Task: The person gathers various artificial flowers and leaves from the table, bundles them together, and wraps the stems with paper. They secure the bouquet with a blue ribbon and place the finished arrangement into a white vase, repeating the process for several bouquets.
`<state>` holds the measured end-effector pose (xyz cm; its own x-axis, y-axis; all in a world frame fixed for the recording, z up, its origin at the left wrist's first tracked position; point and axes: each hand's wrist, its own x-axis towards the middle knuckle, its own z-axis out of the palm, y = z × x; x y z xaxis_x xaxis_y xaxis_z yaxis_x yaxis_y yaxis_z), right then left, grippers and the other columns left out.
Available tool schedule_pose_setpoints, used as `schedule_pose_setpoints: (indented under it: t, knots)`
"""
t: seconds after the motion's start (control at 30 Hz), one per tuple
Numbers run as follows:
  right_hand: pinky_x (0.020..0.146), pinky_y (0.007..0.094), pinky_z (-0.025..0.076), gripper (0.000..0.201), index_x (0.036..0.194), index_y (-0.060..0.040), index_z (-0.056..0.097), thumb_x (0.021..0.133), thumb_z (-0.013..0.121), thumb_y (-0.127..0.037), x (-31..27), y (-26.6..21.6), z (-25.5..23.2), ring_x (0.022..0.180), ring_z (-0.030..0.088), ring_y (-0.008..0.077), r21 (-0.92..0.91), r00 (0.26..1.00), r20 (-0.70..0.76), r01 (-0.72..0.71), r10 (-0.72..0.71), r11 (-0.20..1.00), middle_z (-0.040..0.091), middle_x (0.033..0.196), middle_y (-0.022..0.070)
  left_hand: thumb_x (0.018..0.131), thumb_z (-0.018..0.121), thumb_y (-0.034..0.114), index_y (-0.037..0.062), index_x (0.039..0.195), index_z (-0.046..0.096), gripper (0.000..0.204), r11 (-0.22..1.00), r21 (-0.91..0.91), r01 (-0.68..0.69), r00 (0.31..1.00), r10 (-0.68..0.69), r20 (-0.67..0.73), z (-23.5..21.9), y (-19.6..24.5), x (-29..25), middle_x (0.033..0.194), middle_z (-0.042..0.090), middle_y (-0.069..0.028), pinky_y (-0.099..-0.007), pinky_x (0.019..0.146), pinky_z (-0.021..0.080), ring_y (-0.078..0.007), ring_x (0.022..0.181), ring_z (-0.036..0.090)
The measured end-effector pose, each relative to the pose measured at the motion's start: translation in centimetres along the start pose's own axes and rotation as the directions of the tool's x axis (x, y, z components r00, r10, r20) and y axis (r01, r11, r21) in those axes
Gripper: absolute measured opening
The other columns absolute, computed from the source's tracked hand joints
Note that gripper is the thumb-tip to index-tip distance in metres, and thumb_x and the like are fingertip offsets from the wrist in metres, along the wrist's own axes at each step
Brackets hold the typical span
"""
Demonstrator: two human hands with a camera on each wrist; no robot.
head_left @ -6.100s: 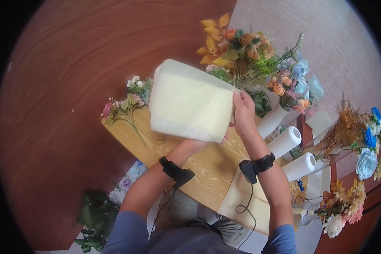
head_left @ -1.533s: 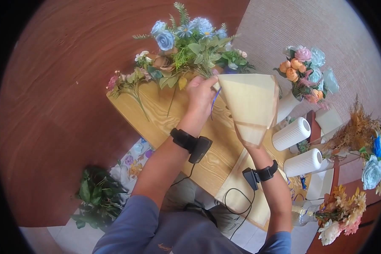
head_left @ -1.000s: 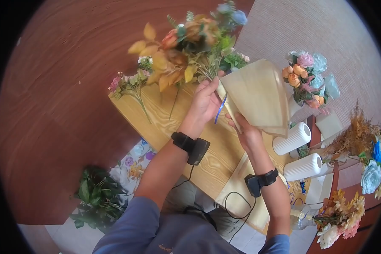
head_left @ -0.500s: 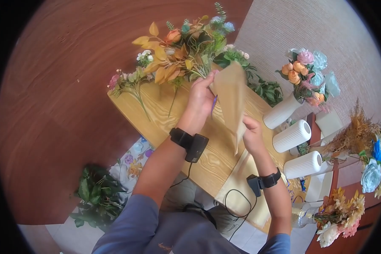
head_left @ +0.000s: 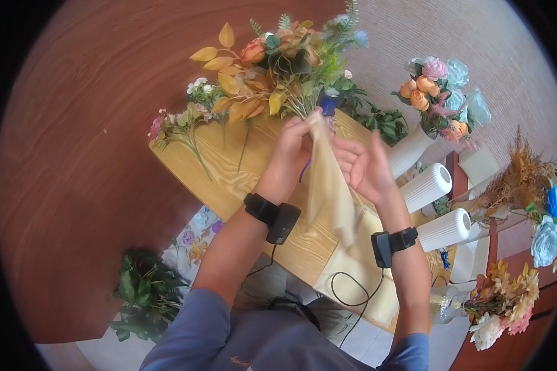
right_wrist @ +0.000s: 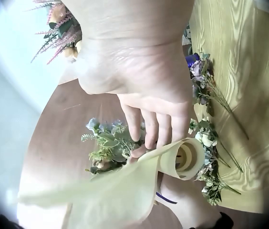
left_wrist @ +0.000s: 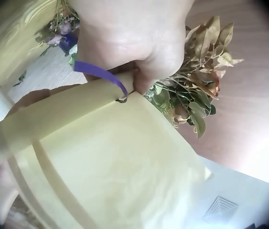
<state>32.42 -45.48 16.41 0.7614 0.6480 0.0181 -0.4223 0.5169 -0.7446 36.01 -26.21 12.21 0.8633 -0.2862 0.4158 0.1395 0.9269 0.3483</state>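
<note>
My left hand (head_left: 291, 145) grips a bouquet (head_left: 284, 62) of artificial flowers by its stems, together with cream wrapping paper (head_left: 328, 167) rolled round them. Orange blooms, yellow leaves and pale blue flowers fan out beyond that hand. From the grip the paper hangs toward the body as a narrow flap, blurred in the head view. A loose end of purple ribbon (left_wrist: 98, 74) sticks out beside the left fingers. The right hand (head_left: 371, 170) is right beside the paper, palm showing and fingers extended. In the right wrist view the paper's near end (right_wrist: 189, 160) forms an open tube.
Loose flower sprays (head_left: 185, 133) lie along the wooden table's (head_left: 229, 176) left end. White ribbed vases (head_left: 428, 185) stand at the right, near a vase of pastel flowers (head_left: 439, 93). More cream paper (head_left: 359, 272) lies at the near edge. Dark green foliage (head_left: 145, 294) is below left.
Earlier the right hand held a broad sheet of paper; the sheet now wraps the stems and hangs narrow. The bouquet has turned, bringing orange blooms forward. The right hand has let go and opened.
</note>
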Motion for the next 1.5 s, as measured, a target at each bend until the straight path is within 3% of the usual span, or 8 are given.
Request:
schedule_pose_setpoints:
  t: [0.2,0.27,0.47,0.67,0.87,1.0,1.1,1.5]
  knots:
    - [0.071,0.0269,0.050,0.047,0.108,0.0014,0.058,0.097,0.047,-0.043,0.0,2.4,3.5,0.078,0.061,0.0109,-0.834,0.943,-0.246,-0.088,-0.224,0.544,0.064,0.092,0.0039,0.094,0.054,0.014,0.0009,0.109,0.053,0.019,0.991,0.124,-0.050,0.975,0.075,-0.209,0.9,-1.7,0.1,0.086,0.062,-0.0057,-0.0327,0.079,0.052,-0.0170,0.078,0.061]
    - [0.065,0.0256,0.049,0.034,0.106,-0.0002,0.060,0.097,0.050,-0.032,-0.1,3.6,1.6,0.074,0.060,0.0089,-0.837,0.943,-0.034,0.154,-0.331,0.525,0.063,0.088,0.0020,0.095,0.054,0.013,-0.0006,0.106,0.057,0.018,0.988,0.137,-0.073,0.957,0.108,-0.269,1.1,-1.8,0.2,0.093,0.064,-0.0072,-0.0341,0.081,0.052,-0.0174,0.084,0.064]
    - [0.060,0.0258,0.048,0.018,0.098,-0.0084,0.058,0.097,0.051,-0.024,0.7,3.1,3.7,0.068,0.055,0.0107,-0.466,0.948,-0.316,-0.187,0.035,0.865,0.057,0.080,0.0005,0.096,0.052,0.014,-0.0016,0.108,0.060,0.021,0.995,0.099,-0.030,0.994,0.040,-0.098,0.5,-0.5,-0.1,0.102,0.066,-0.0091,-0.0379,0.089,0.051,-0.0196,0.093,0.064]
    - [0.047,0.0260,0.044,0.022,0.091,-0.0084,0.058,0.092,0.057,-0.031,1.1,4.2,0.1,0.056,0.053,0.0125,0.188,0.897,0.353,-0.347,0.267,0.919,0.054,0.069,0.0029,0.094,0.057,0.017,-0.0011,0.109,0.060,0.024,0.994,-0.099,0.051,0.999,-0.052,-0.002,1.4,0.3,-1.6,0.108,0.065,-0.0098,-0.0407,0.095,0.048,-0.0226,0.105,0.062]
    - [0.058,0.0245,0.049,0.026,0.105,-0.0056,0.057,0.094,0.055,-0.029,0.7,4.7,-0.3,0.069,0.057,0.0077,0.022,0.975,-0.079,-0.206,0.207,0.978,0.059,0.083,0.0026,0.091,0.058,0.010,0.0042,0.115,0.057,0.024,0.997,0.063,0.045,0.994,-0.051,0.096,0.2,0.4,-1.5,0.105,0.065,-0.0056,-0.0323,0.087,0.050,-0.0179,0.097,0.063]
    - [0.057,0.0247,0.048,0.022,0.103,-0.0042,0.059,0.093,0.056,-0.024,0.8,4.0,0.5,0.068,0.057,0.0098,-0.327,0.998,0.021,-0.049,0.059,0.944,0.059,0.082,0.0017,0.089,0.061,0.008,0.0022,0.109,0.057,0.022,0.959,0.283,0.032,0.998,-0.016,-0.058,1.2,0.5,-1.5,0.096,0.065,-0.0081,-0.0303,0.074,0.053,-0.0169,0.083,0.064]
    - [0.063,0.0244,0.047,0.035,0.098,-0.0027,0.060,0.098,0.049,-0.036,1.2,3.8,1.9,0.071,0.058,0.0090,-0.762,0.942,-0.266,-0.076,-0.204,0.644,0.061,0.082,0.0020,0.088,0.063,0.008,-0.0008,0.106,0.058,0.020,0.913,0.408,0.010,0.978,0.075,-0.193,1.6,-0.1,-1.5,0.090,0.065,-0.0096,-0.0293,0.068,0.053,-0.0168,0.077,0.064]
    - [0.062,0.0237,0.049,0.048,0.101,-0.0048,0.059,0.099,0.039,-0.049,1.1,4.2,3.2,0.069,0.059,0.0089,-0.496,0.944,-0.330,-0.168,-0.006,0.852,0.062,0.081,0.0024,0.090,0.061,0.012,-0.0046,0.110,0.057,0.026,0.984,0.142,0.109,0.981,-0.084,-0.173,2.0,-0.4,-2.5,0.099,0.067,-0.0159,-0.0368,0.086,0.054,-0.0248,0.089,0.066]
